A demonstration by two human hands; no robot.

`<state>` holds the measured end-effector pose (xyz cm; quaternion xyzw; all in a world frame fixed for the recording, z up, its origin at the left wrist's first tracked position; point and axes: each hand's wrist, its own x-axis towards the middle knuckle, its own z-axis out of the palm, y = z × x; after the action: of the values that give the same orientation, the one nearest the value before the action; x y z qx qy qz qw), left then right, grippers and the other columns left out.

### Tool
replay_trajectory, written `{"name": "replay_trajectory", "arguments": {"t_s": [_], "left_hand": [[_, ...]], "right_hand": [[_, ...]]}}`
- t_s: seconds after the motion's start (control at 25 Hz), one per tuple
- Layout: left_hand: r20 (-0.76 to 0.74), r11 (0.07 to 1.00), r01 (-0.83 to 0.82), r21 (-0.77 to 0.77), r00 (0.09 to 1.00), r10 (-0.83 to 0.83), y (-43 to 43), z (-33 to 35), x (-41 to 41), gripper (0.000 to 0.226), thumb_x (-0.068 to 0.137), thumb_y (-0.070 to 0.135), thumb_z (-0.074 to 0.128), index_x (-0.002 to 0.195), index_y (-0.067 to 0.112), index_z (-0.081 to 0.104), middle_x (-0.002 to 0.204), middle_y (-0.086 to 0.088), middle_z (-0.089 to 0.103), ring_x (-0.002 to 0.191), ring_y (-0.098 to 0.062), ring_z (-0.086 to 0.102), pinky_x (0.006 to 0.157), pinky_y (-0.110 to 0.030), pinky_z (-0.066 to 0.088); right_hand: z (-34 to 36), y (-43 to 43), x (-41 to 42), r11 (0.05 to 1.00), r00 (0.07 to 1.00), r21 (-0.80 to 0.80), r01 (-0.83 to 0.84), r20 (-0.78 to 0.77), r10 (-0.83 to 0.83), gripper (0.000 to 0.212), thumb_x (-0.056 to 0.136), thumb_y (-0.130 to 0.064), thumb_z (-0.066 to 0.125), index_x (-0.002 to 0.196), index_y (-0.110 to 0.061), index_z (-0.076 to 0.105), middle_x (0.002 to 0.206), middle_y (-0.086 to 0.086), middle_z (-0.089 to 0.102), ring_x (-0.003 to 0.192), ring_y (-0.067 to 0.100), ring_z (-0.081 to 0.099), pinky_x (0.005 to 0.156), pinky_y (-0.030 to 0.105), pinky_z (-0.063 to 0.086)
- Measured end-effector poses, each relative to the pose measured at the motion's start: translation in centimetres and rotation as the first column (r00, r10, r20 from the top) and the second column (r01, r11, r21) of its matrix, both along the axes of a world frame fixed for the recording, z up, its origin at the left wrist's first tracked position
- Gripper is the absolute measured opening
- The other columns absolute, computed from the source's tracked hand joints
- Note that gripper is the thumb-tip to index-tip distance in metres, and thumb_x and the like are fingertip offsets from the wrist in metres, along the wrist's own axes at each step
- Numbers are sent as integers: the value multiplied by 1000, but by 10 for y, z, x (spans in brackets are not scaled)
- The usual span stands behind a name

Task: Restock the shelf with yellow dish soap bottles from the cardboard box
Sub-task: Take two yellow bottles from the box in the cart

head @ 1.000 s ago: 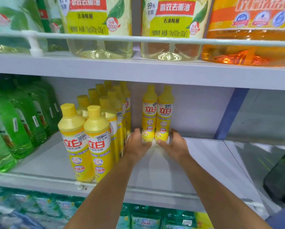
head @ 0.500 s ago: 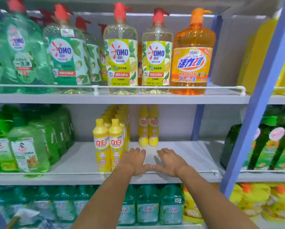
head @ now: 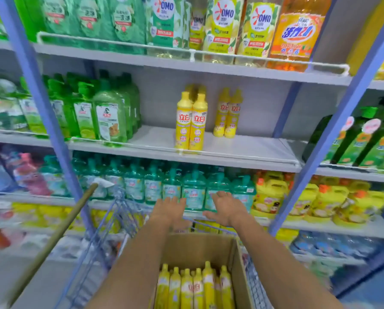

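Observation:
Yellow dish soap bottles stand on the middle shelf (head: 242,150): a front row (head: 191,122) with more behind it, and a pair (head: 227,114) further back to the right. A cardboard box (head: 197,248) sits in a wire cart below me, with several yellow bottles (head: 195,286) lying inside. My left hand (head: 170,211) and my right hand (head: 227,207) hover over the box's far edge, fingers spread and holding nothing, well below the middle shelf.
Green bottles (head: 106,114) fill the shelf's left part. Large pump bottles (head: 222,27) stand on the shelf above, teal bottles (head: 193,192) on the one below. Blue uprights (head: 333,130) frame the bay. A wooden handle (head: 53,241) leans at the left beside the wire cart (head: 110,224).
Both hands let go of the pair of bottles at the shelf's back and drew away and downward to above the box. The view has pulled back, and the cart and box now show.

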<state>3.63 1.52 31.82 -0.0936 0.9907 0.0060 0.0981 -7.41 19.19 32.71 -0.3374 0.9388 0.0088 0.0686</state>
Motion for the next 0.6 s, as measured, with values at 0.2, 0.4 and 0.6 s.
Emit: {"name": "replay_trajectory", "arguments": {"t_s": [0.2, 0.4, 0.6], "left_hand": [[147, 986, -107, 126, 985, 88, -15, -86, 41, 88, 84, 71, 55, 150, 18, 30, 152, -14, 40, 140, -37, 40, 112, -55, 37], [348, 956, -168, 243, 934, 76, -5, -177, 41, 85, 90, 64, 54, 154, 16, 25, 154, -14, 37, 140, -37, 37, 109, -50, 39], [540, 938, -241, 249, 839, 72, -2, -262, 32, 88, 92, 65, 50, 157, 16, 17, 156, -14, 33, 140, -35, 37, 107, -52, 42]], "right_hand": [[-85, -2, 32, 998, 980, 70, -7, 201, -8, 76, 95, -62, 49, 153, -15, 32, 156, 12, 36, 144, 33, 34, 113, 48, 38], [-179, 15, 33, 985, 923, 165, 49, 369, -107, 75, 94, -62, 50, 146, -9, 41, 150, 17, 41, 136, 37, 40, 105, 44, 43], [-263, 32, 7, 966, 839, 251, 68, 510, -192, 71, 94, -62, 50, 147, -17, 39, 144, 13, 45, 132, 36, 44, 103, 48, 47]]}}
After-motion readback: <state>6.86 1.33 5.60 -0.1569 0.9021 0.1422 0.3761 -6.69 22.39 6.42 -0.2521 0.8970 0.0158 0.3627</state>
